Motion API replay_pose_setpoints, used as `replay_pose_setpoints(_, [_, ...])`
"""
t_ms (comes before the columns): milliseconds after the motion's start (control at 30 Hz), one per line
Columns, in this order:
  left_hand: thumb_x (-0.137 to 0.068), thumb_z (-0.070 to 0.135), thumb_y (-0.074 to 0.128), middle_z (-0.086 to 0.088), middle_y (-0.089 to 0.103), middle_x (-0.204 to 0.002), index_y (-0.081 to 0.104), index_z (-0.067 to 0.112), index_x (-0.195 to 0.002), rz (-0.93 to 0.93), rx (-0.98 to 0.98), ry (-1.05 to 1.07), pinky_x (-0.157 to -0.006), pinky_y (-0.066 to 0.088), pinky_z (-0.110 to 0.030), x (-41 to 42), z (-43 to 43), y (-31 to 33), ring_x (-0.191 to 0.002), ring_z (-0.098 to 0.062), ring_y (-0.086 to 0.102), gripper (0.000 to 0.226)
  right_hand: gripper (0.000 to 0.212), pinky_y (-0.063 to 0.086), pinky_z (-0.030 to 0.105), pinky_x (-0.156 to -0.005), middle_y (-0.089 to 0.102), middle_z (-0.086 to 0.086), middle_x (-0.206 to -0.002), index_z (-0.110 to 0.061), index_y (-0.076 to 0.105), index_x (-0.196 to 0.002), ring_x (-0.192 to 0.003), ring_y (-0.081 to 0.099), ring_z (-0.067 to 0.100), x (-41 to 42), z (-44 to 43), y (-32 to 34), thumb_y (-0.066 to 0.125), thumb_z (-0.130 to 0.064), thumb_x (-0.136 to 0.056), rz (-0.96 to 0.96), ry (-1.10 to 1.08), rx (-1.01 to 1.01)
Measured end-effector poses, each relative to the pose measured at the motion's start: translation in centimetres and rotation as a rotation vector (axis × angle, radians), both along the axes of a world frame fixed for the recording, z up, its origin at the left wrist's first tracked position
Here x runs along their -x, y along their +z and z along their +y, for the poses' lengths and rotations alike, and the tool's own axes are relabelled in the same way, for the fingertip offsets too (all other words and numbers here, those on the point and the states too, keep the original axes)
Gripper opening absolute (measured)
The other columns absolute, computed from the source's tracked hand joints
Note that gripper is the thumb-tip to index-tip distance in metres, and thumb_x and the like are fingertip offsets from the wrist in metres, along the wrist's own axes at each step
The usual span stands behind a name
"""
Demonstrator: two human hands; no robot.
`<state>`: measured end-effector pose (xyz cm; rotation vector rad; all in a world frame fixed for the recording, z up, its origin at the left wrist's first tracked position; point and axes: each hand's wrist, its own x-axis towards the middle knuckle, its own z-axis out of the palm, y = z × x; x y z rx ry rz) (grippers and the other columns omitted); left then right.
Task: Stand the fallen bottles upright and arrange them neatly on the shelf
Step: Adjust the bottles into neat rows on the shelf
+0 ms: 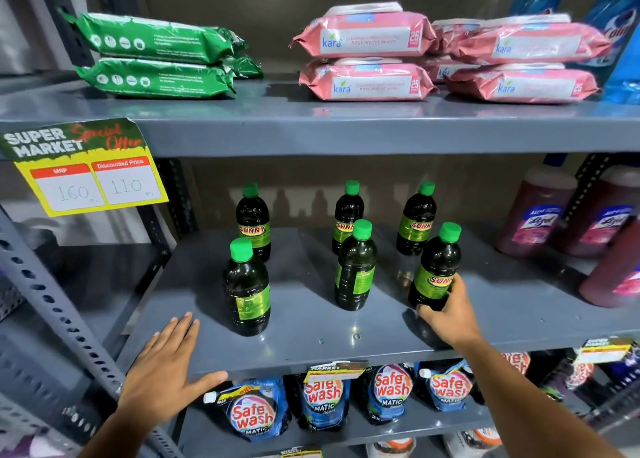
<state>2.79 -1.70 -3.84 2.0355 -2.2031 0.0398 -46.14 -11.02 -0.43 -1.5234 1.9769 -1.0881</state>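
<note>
Several dark bottles with green caps and green SUNNY labels stand upright on the grey middle shelf (311, 333). Three form a back row: left (253, 220), middle (347, 212), right (416, 218). Three more stand in front: left (246, 288), middle (356, 267) and right (435, 267). My right hand (450, 314) grips the lower part of the front right bottle, which leans a little. My left hand (166, 364) lies flat with fingers spread on the shelf's front left edge, holding nothing. No bottle lies on its side.
Red Lizol bottles (535, 212) stand at the shelf's right end. Above, green wipe packs (156, 56) and pink Kara packs (367, 56) lie stacked. Safe Wash pouches (254, 412) fill the shelf below. A yellow price card (86, 170) hangs from the upper shelf. A perforated upright post (52, 295) stands left.
</note>
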Motion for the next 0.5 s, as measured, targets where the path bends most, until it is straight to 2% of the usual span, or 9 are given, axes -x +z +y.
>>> replay_pose_setpoints(67, [-0.07, 0.094, 0.028, -0.007, 0.016, -0.157, 0.026, 0.008, -0.148, -0.001, -0.005, 0.0, -0.114, 0.014, -0.042, 0.07, 0.07, 0.05, -0.143, -0.021, 0.012, 0.116, 0.083, 0.047, 0.043, -0.092, 0.064, 0.006, -0.116, -0.02, 0.041, -0.129, -0.113, 0.059, 0.032, 0.2, 0.1, -0.08, 0.089, -0.025, -0.061, 0.01, -0.011, -0.011])
replay_pose_setpoints(133, [-0.07, 0.094, 0.027, -0.007, 0.015, -0.156, 0.024, 0.008, -0.148, -0.007, -0.005, 0.001, -0.115, 0.016, -0.044, 0.13, 0.1, 0.17, -0.143, -0.022, 0.011, 0.116, 0.086, 0.048, 0.042, -0.092, 0.066, 0.008, -0.116, -0.015, 0.046, -0.124, -0.112, 0.059, 0.033, 0.08, 0.12, 0.01, 0.093, -0.035, -0.055, 0.08, -0.058, 0.032])
replay_pose_setpoints(267, [-0.07, 0.095, 0.025, -0.008, 0.015, -0.157, 0.023, 0.008, -0.148, -0.018, -0.012, 0.004, -0.114, 0.017, -0.045, 0.29, 0.07, 0.43, -0.143, -0.023, 0.011, 0.117, 0.078, 0.047, 0.04, -0.087, 0.064, 0.009, -0.116, -0.017, 0.044, -0.122, -0.11, 0.058, 0.033, -0.3, 0.09, -0.03, 0.09, -0.031, -0.06, 0.094, -0.007, 0.031])
replay_pose_setpoints(367, [-0.07, 0.094, 0.026, -0.011, 0.023, -0.155, 0.03, 0.006, -0.146, -0.024, -0.023, 0.004, -0.112, 0.021, -0.047, 0.24, -0.05, 0.39, -0.142, -0.026, 0.019, 0.117, 0.073, 0.048, 0.041, -0.084, 0.066, 0.009, -0.112, -0.017, 0.048, -0.114, -0.109, 0.058, 0.036, -0.35, 0.14, -0.08, 0.09, -0.039, -0.059, 0.127, -0.066, -0.006])
replay_pose_setpoints(500, [-0.069, 0.095, 0.025, -0.01, 0.019, -0.156, 0.027, 0.007, -0.147, -0.019, -0.017, 0.003, -0.114, 0.018, -0.046, 0.2, -0.01, 0.38, -0.143, -0.025, 0.015, 0.117, 0.064, 0.049, 0.04, -0.079, 0.067, 0.009, -0.107, -0.017, 0.05, -0.109, -0.103, 0.06, 0.035, -0.37, 0.17, -0.1, 0.087, -0.04, -0.062, 0.15, -0.073, -0.046])
